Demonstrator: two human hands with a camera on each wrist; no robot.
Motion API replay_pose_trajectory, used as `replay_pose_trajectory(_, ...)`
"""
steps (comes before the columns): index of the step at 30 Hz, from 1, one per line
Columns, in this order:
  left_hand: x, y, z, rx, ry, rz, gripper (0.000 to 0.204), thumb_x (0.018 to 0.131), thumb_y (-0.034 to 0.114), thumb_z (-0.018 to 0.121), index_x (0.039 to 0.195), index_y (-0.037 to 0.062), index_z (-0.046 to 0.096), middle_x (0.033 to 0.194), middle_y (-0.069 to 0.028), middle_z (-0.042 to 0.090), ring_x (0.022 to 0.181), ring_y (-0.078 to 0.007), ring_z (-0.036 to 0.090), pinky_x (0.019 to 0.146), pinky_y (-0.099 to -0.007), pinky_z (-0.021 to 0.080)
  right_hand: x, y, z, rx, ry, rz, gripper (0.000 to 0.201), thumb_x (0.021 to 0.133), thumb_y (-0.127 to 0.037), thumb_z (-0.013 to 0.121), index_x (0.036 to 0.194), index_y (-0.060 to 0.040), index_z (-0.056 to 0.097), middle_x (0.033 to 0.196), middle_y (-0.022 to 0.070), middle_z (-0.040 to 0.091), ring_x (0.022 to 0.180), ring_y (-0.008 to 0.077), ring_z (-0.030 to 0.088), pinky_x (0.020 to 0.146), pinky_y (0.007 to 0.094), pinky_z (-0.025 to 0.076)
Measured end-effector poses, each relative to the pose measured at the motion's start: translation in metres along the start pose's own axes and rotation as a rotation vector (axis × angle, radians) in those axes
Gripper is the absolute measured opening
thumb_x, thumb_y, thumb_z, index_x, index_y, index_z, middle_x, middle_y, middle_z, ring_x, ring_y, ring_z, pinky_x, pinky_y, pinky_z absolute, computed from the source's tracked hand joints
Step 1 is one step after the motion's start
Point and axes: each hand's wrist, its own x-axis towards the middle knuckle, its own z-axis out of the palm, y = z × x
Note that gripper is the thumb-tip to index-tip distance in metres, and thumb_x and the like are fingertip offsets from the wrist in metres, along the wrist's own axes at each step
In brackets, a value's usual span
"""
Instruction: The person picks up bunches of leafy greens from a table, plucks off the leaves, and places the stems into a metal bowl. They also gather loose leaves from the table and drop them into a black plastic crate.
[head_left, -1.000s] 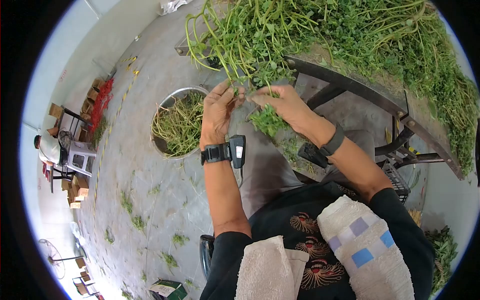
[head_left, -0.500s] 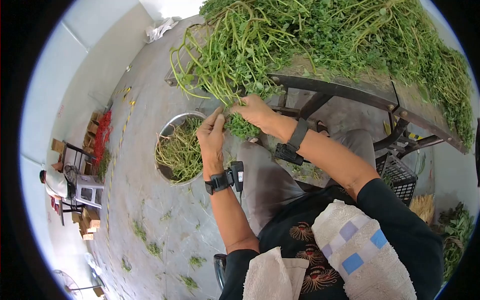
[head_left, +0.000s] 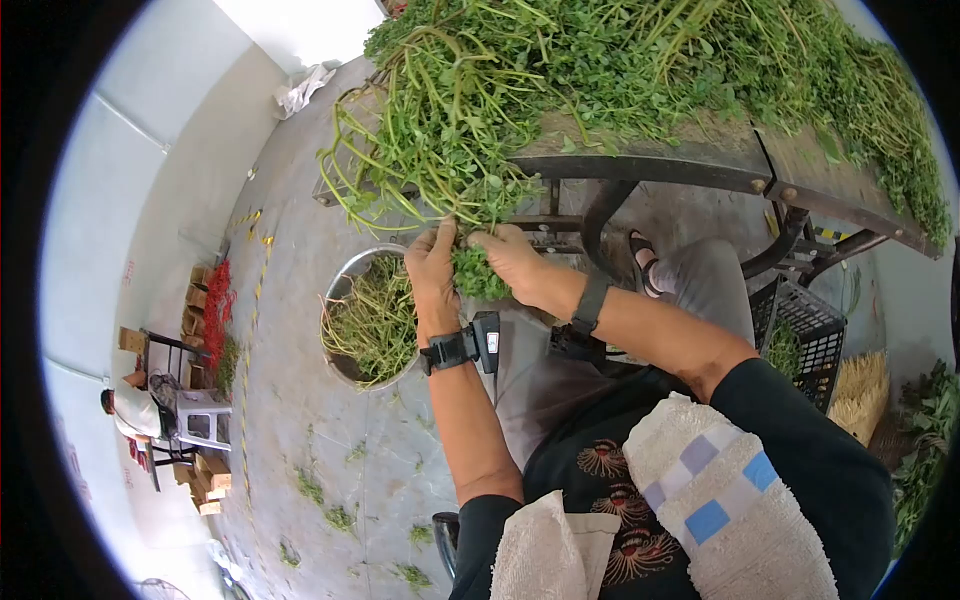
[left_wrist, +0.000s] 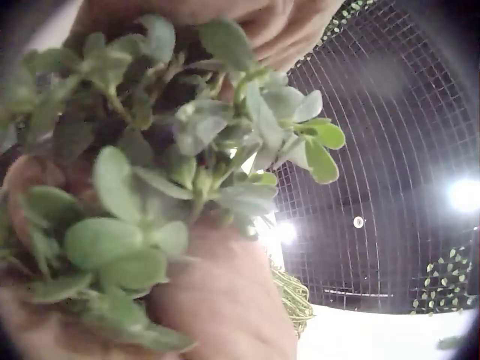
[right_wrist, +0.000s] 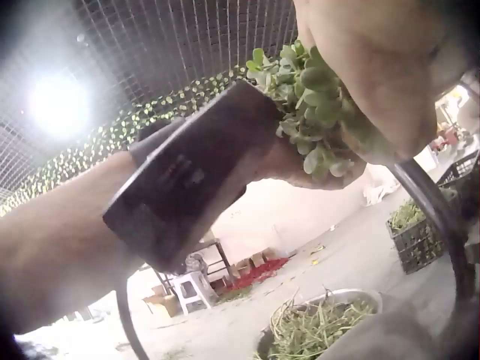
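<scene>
A bunch of green purslane sprigs (head_left: 478, 275) with small paddle-shaped leaves hangs between the hands. My right hand (head_left: 520, 265) holds this bunch from the right side, thumb and fingers curled in at its top. Close beside it, my left hand (head_left: 432, 272) pinches at the stems just under the overhanging greens. In the left wrist view, leaves (left_wrist: 124, 244) cover much of the fingers. Leaf clusters (right_wrist: 319, 101) show between the hands in the right wrist view. Above them, a large heap of purslane (head_left: 620, 70) spills over the table edge.
A metal basin (head_left: 352, 262) of picked stems stands on the floor at left. The dark table frame (head_left: 650, 172) runs above the person's knees. At right are a black crate (head_left: 815, 330) and a straw broom (head_left: 860, 395). Loose sprigs (head_left: 310, 487) litter the floor.
My right hand has moved left with its bunch, close up to my left hand beneath the heap's hanging stems. The head view has shifted, so the basin and table sit differently.
</scene>
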Motion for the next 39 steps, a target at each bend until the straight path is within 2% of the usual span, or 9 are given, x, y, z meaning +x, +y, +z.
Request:
replay_pose_trajectory(9,-0.003,-0.002,0.017,0.015,0.029,0.055,0.016,0.084,0.01,0.061,0.086,-0.005,0.063,0.074,-0.0038,0.06,0.059,-0.0094,0.051,0.053,-0.0227,0.039,-0.006,-0.012,-0.014,-0.206,-0.021,-0.133,0.01,0.081,-0.01,0.056,0.081,-0.0003,0.06,0.071,0.0019,0.055,0.066,0.0105,0.048,0.061,0.026,0.04)
replay_pose_trajectory(13,-0.004,0.01,-0.003,0.205,0.092,0.006,0.024,0.086,0.013,0.058,0.096,-0.0087,0.06,0.084,-0.0116,0.063,0.07,-0.0159,0.057,0.065,-0.0283,0.045,-0.028,-0.015,-0.03,-0.379,-0.199,-0.143,0.01,0.081,-0.006,0.054,0.085,-0.002,0.062,0.075,0.0021,0.06,0.069,0.01,0.051,0.064,0.0242,0.042)
replay_pose_trajectory(15,-0.013,0.023,-0.005,0.959,0.372,0.453,0.031,0.084,0.015,0.06,0.1,-0.0106,0.058,0.096,-0.0193,0.061,0.08,-0.0225,0.058,0.073,-0.0335,0.045,-0.039,-0.025,-0.043,-0.101,-0.291,0.163,0.014,0.08,-0.004,0.053,0.088,-0.0012,0.064,0.08,0.0028,0.062,0.074,0.0105,0.054,0.068,0.0234,0.043)
replay_pose_trajectory(16,-0.013,0.031,-0.005,1.019,0.472,0.699,0.034,0.082,0.017,0.062,0.102,-0.0093,0.058,0.102,-0.0224,0.059,0.085,-0.0279,0.058,0.076,-0.0371,0.045,-0.042,-0.032,-0.049,0.008,-0.303,0.172,0.014,0.082,-0.005,0.055,0.091,-0.0001,0.064,0.084,0.0039,0.064,0.074,0.0116,0.058,0.067,0.0244,0.046)
replay_pose_trajectory(23,0.008,0.079,0.063,0.929,0.205,0.679,0.025,0.08,0.02,0.062,0.096,0.0017,0.065,0.1,-0.015,0.06,0.089,-0.0292,0.057,0.078,-0.0393,0.044,-0.048,-0.084,-0.056,0.133,-0.303,0.22,0.021,0.084,-0.013,0.063,0.1,0.0007,0.059,0.091,0.0047,0.062,0.074,0.0126,0.062,0.063,0.0248,0.053)
replay_pose_trajectory(29,0.05,0.065,0.078,1.376,0.141,0.904,0.027,0.079,0.027,0.06,0.089,0.0027,0.067,0.084,-0.0139,0.064,0.077,-0.0336,0.059,0.073,-0.0405,0.046,-0.054,-0.113,-0.058,0.084,-0.241,0.157,0.022,0.082,-0.018,0.066,0.094,-0.0011,0.062,0.085,0.004,0.064,0.072,0.0109,0.061,0.063,0.0244,0.051)
replay_pose_trajectory(33,0.039,0.085,0.082,1.241,0.061,0.662,0.024,0.078,0.024,0.063,0.091,0.0044,0.067,0.074,-0.0116,0.066,0.065,-0.0303,0.06,0.065,-0.0375,0.047,-0.043,-0.129,-0.064,-0.062,-0.254,0.025,0.022,0.082,-0.022,0.066,0.09,-0.0018,0.065,0.088,0.0034,0.065,0.073,0.0101,0.059,0.066,0.0232,0.047)
replay_pose_trajectory(35,0.036,0.089,0.085,0.595,-0.231,0.318,0.027,0.076,0.022,0.065,0.089,-0.0014,0.067,0.073,-0.0096,0.066,0.064,-0.0172,0.06,0.06,-0.0293,0.047,-0.029,-0.142,-0.062,-0.112,-0.239,-0.039,0.021,0.082,-0.02,0.065,0.091,-0.0014,0.065,0.086,0.0033,0.065,0.073,0.0098,0.059,0.066,0.023,0.047)
replay_pose_trajectory(39,0.042,0.078,0.084,0.548,-0.242,0.302,0.025,0.075,0.017,0.067,0.086,-0.0049,0.066,0.073,-0.0064,0.066,0.064,-0.0126,0.057,0.059,-0.0264,0.046,-0.001,-0.164,-0.055,-0.26,-0.147,-0.153,0.022,0.08,-0.019,0.067,0.093,-0.0012,0.065,0.085,0.0053,0.065,0.081,0.0116,0.058,0.074,0.0252,0.045)
